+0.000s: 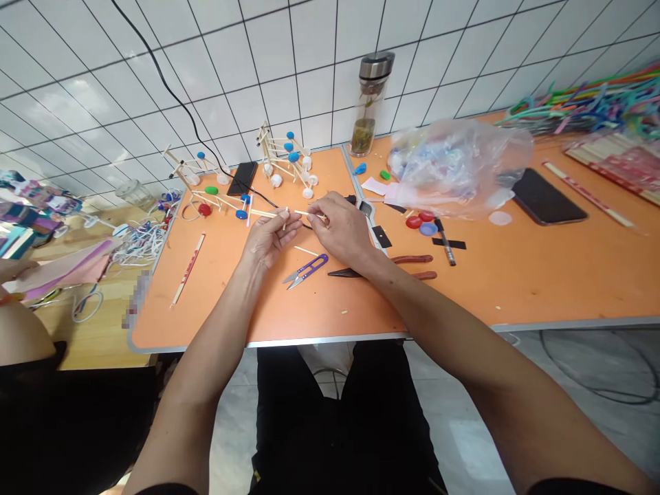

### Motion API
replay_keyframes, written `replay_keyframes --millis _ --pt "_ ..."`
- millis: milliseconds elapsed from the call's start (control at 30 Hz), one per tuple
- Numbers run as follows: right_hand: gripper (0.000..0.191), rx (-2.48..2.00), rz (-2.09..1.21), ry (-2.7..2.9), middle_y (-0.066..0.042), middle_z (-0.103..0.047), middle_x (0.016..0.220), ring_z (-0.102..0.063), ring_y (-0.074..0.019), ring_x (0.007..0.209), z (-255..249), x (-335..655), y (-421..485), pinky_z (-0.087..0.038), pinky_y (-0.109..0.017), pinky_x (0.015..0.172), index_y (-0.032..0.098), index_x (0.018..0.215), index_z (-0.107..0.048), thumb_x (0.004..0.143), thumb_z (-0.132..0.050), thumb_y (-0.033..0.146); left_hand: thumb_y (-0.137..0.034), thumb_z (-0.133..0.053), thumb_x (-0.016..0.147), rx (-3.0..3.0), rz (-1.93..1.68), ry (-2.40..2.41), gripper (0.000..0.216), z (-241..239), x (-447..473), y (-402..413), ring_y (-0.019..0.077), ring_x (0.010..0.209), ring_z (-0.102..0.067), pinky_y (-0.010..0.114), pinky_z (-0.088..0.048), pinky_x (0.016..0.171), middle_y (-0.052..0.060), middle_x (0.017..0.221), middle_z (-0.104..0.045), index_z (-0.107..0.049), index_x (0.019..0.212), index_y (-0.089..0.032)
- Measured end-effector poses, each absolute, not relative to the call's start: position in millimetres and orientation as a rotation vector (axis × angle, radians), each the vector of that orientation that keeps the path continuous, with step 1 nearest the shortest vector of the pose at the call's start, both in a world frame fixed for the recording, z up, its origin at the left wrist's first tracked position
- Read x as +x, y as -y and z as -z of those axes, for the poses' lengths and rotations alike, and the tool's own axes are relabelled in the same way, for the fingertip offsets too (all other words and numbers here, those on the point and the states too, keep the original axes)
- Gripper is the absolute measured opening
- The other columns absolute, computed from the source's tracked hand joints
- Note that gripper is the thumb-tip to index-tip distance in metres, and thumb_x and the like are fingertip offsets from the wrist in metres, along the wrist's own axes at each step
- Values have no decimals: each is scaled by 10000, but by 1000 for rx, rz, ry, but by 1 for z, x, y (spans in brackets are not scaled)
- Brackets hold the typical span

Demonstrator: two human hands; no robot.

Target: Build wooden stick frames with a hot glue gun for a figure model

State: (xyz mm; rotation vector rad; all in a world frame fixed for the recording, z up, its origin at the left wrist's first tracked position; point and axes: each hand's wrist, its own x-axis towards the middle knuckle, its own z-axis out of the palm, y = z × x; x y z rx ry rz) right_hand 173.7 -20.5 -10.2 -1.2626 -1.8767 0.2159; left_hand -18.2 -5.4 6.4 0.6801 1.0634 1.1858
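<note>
My left hand (pixel 271 237) pinches thin pale wooden sticks (pixel 262 214) between thumb and fingers, above the orange table. Close on its right, my right hand (pixel 340 227) is closed on another thin wooden stick (pixel 303 212), whose end reaches toward the left fingertips. Whether the two sticks touch is too small to tell. Purple-handled thread snips (pixel 306 271) lie below the hands, beside a loose stick piece (pixel 306 251). Red-handled pliers (pixel 412 260) rest partly under my right forearm. Behind my hands stand stick models with bottle-cap wheels (pixel 291 157), and another such model (pixel 211 190).
A paper-wrapped stick (pixel 188 269) lies at left. Along the back are a phone (pixel 242 179), a glass tea bottle (pixel 364 103) and a plastic bag (pixel 458 165). Rightward lie a marker (pixel 446 244), bottle caps (pixel 427 228) and a larger phone (pixel 549 197). Another person's arm (pixel 23 330) shows at left.
</note>
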Motion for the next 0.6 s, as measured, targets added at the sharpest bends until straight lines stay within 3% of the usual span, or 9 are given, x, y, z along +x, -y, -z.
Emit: replay_keyframes --millis 367,600 --pt "186 -1440 -248 2101 -94 -801 1141 -691 -281 1012 15 172 25 -358 -384 698 227 1000 -802 1027 -629 165 -176 -700 1088 550 -1268 -1112 68 -4 -36 -12 113 735 -842 170 -647 718 46 947 -891 -726 1026 -162" --pt "182 -1375 -244 2277 -103 -758 1100 -683 -284 1047 22 161 36 -374 -379 705 235 988 -809 1020 -648 157 -165 -711 1085 539 -1250 -1098 110 -7 -35 -8 121 788 -861 176 -668 800 80 1054 -904 -755 1185 -155"
